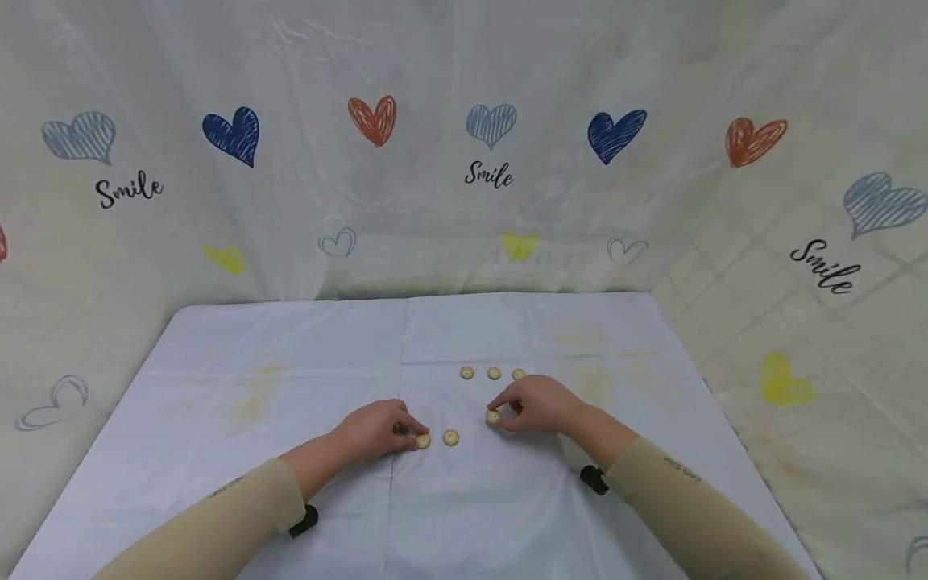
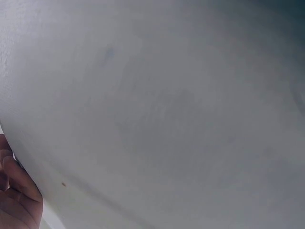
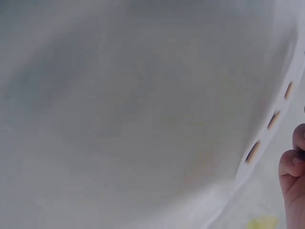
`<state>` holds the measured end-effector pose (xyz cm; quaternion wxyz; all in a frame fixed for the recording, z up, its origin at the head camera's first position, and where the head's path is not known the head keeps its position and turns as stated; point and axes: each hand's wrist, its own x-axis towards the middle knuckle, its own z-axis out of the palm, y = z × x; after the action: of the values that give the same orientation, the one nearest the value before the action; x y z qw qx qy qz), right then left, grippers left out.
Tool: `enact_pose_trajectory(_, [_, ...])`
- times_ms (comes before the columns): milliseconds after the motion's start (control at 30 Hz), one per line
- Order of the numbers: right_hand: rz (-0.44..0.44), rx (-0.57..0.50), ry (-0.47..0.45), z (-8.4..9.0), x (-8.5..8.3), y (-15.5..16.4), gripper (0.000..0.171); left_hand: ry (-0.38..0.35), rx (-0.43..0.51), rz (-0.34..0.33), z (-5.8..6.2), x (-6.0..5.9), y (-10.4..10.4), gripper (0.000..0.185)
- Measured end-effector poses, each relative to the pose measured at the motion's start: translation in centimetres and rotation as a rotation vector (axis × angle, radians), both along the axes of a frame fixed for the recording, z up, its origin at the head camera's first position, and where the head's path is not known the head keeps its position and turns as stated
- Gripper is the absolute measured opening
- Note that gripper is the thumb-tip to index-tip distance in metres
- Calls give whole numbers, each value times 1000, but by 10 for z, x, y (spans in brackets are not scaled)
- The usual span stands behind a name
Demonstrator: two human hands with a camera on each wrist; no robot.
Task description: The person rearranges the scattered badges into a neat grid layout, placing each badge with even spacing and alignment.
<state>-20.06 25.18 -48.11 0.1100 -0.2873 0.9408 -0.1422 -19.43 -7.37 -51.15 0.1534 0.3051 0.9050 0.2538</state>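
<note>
Several cream round buttons lie on a white cloth (image 1: 290,387). Three of them form a row (image 1: 494,373) just beyond my hands. My left hand (image 1: 417,435) has its curled fingertips on one button (image 1: 424,441), pinching it against the cloth. A loose button (image 1: 451,437) lies just right of it. My right hand (image 1: 497,409) pinches another button (image 1: 493,416) below the row. The right wrist view shows the row of three buttons (image 3: 273,119) edge-on and my curled fingers (image 3: 291,174). Only the edge of my left hand (image 2: 14,200) appears in the blurred left wrist view.
The cloth-covered table (image 1: 217,515) is walled on three sides by a pale sheet printed with hearts and "Smile" (image 1: 489,174). Faint yellowish stains (image 1: 250,403) mark the cloth. Both forearms wear beige sleeves (image 1: 239,515).
</note>
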Motion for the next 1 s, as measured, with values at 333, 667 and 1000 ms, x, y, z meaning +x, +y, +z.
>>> enact_pose_trajectory(333, [-156, 11, -8, 3, -9, 40, 21, 8, -5, -4, 0, 1, -1, 26])
enact_pose_trajectory(667, [-136, -12, 25, 2, -16, 52, 22, -2, -3, 0, 1, 2, -1, 26])
enact_pose_trajectory(1000, [-116, 23, 25, -5, -19, 56, 20, 7, -3, -5, 3, 1, 0, 24])
